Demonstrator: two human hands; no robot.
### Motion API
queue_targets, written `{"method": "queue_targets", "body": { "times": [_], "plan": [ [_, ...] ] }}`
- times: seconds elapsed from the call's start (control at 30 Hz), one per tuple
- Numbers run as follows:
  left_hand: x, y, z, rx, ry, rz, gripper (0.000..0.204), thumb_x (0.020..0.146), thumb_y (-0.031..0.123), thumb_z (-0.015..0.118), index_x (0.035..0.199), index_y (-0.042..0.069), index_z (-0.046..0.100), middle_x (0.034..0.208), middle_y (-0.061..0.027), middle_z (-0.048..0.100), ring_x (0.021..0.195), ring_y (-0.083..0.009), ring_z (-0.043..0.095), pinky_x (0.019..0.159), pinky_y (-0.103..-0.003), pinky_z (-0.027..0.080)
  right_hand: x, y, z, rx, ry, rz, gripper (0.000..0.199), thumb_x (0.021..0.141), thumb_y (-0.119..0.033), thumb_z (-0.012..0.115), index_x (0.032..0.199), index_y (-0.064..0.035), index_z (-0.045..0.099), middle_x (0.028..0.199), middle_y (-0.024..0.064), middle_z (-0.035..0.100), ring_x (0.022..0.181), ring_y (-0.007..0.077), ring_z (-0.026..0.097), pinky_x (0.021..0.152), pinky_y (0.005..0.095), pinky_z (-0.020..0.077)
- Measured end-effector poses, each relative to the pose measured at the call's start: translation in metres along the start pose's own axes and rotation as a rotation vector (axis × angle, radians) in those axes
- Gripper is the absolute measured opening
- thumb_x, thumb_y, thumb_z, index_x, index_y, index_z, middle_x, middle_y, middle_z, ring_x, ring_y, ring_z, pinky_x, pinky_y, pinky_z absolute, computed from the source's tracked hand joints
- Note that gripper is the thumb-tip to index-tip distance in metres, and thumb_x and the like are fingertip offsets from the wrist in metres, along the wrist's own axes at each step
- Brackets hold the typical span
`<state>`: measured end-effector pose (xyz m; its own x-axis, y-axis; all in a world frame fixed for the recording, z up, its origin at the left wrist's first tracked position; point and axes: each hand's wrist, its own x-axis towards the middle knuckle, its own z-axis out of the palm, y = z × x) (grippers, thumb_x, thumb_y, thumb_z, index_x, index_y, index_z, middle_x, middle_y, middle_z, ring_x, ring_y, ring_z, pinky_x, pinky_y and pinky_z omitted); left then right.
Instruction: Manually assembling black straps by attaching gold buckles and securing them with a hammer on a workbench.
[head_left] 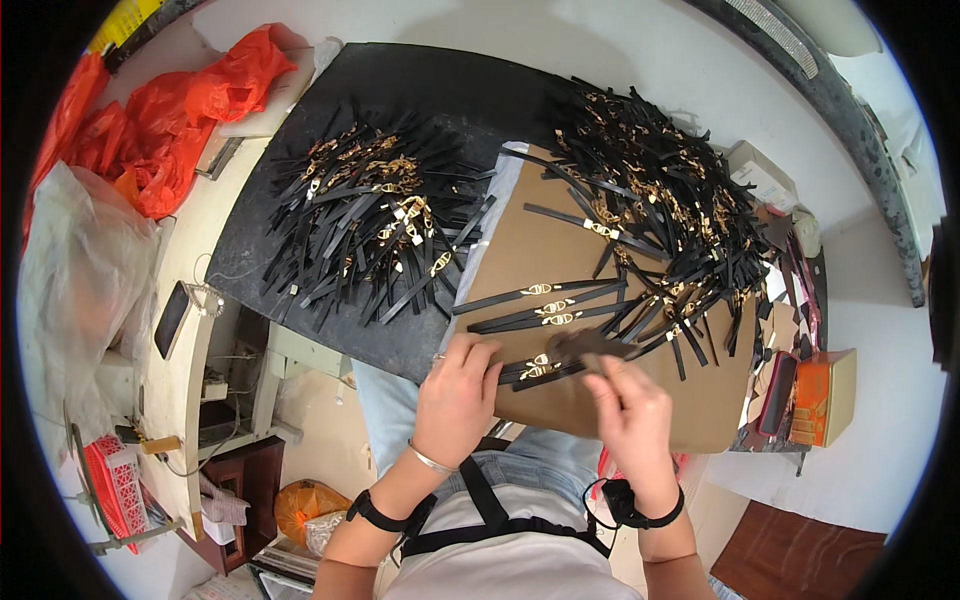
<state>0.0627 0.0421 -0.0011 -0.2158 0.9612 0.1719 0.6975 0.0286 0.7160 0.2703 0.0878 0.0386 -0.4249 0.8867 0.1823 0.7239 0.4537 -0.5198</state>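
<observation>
Black straps with gold buckle fittings lie in a short row on the brown board (pixel 540 180) in front of me. My left hand (pixel 458 385) is closed at the left end of the nearest strap (pixel 537 370), its fingertips pressed together there. My right hand (pixel 632 400) is closed on a dark tool (pixel 600 346), smeared by motion, so I cannot make out its kind. That tool hovers over or touches the right part of the same strap. Just beyond lie more buckled straps (pixel 541 290), laid side by side.
A big heap of buckled straps (pixel 680 200) covers the board's far right, and another heap (pixel 380 215) lies on the black tabletop (pixel 250 260). At right stand an orange box (pixel 815 400) and a phone (pixel 778 393). Red plastic bags (pixel 190 110) lie far left.
</observation>
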Motion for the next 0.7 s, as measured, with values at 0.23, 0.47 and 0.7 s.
{"method": "queue_targets", "body": {
  "times": [0.23, 0.47, 0.7],
  "plan": [
    [0.004, 0.005, 0.003, 0.118, -0.025, 0.007, 0.036, 0.086, 0.006, 0.069, 0.122, 0.003, 0.064, 0.11, -0.012, 0.06, 0.092, -0.0338, 0.065, 0.079, -0.041, 0.054, 0.021, 0.026, 0.007, 0.029, 0.217, 0.135, 0.025, 0.093, -0.013, 0.069, 0.114, -0.0005, 0.069, 0.082, 0.0172, 0.066, 0.065, 0.0343, 0.064, 0.059, 0.0389, 0.051],
    [0.008, 0.005, 0.003, 0.104, -0.014, 0.019, 0.033, 0.087, 0.007, 0.069, 0.119, 0.002, 0.066, 0.11, -0.0115, 0.059, 0.09, -0.0339, 0.066, 0.077, -0.042, 0.055, 0.025, 0.002, 0.019, -0.018, 0.084, 0.022, 0.024, 0.091, -0.018, 0.071, 0.111, -0.0054, 0.072, 0.08, 0.0135, 0.065, 0.066, 0.0339, 0.066, 0.057, 0.0405, 0.0524],
    [0.007, 0.003, 0.003, 0.094, -0.008, 0.036, 0.031, 0.087, 0.007, 0.068, 0.117, 0.002, 0.066, 0.109, -0.0111, 0.059, 0.087, -0.0333, 0.066, 0.076, -0.041, 0.056, 0.04, 0.022, 0.01, 0.063, 0.348, 0.073, 0.032, 0.093, -0.018, 0.069, 0.12, -0.0017, 0.069, 0.085, 0.0182, 0.068, 0.07, 0.037, 0.066, 0.062, 0.0412, 0.0528]
  ]
}}
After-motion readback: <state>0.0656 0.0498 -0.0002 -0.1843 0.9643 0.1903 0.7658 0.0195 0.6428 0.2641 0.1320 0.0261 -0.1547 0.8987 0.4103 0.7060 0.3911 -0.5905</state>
